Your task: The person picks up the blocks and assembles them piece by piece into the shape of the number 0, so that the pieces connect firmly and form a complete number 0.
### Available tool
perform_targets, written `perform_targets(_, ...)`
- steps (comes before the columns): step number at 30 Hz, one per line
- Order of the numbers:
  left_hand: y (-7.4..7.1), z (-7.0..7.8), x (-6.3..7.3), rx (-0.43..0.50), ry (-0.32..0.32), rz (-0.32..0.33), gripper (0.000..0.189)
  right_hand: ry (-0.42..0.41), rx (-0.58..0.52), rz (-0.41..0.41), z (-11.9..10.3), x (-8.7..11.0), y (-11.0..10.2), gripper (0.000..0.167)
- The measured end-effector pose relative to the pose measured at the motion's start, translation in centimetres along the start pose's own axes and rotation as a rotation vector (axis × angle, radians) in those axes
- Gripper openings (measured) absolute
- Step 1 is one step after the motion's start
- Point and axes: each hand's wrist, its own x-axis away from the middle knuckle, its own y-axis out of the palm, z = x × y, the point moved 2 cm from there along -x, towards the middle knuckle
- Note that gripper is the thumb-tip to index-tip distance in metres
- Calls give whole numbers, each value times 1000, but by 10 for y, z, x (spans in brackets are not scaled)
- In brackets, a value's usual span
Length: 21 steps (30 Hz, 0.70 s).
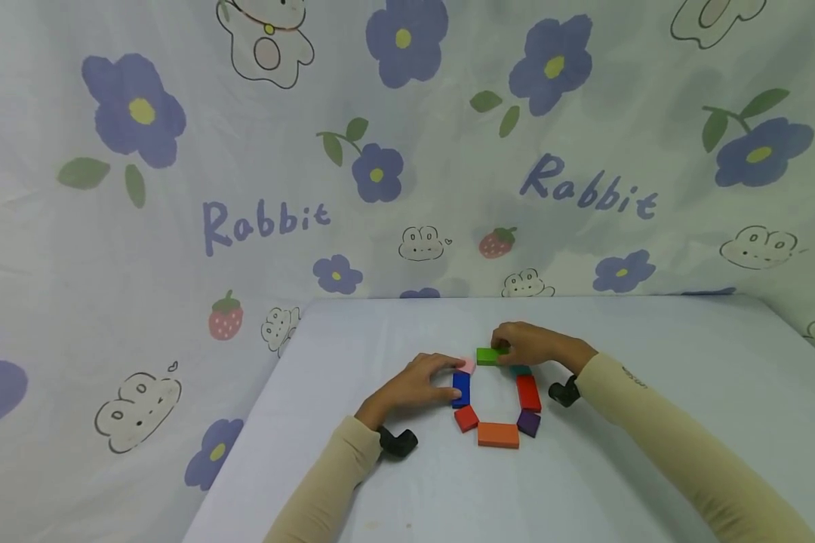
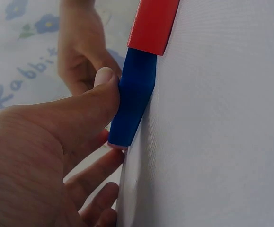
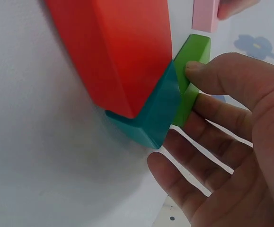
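Note:
Several coloured blocks form a ring on the white table. My right hand [image 1: 536,343] pinches the green block [image 1: 486,357] at the far side, thumb on one face and fingers behind it. Beside it lies a teal block [image 3: 158,109], touching a long red block [image 3: 127,52]. My left hand [image 1: 414,383] is at the ring's left side. Its thumb rests against the blue block [image 2: 137,94], and its index finger reaches the pink block [image 1: 469,366]. In the right wrist view, a gap separates the pink block from the green one.
An orange block [image 1: 498,435] forms the near side of the ring, between a small red block [image 1: 466,418] and a purple block [image 1: 528,423]. Each wrist wears a black camera [image 1: 398,443]. A patterned cloth [image 1: 435,204] hangs behind the table [image 1: 353,324].

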Motion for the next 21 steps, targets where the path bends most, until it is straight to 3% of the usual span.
perform_targets(21,-1,4,1,-12,8,3,61,-1,-36,5,2,3,2,26)
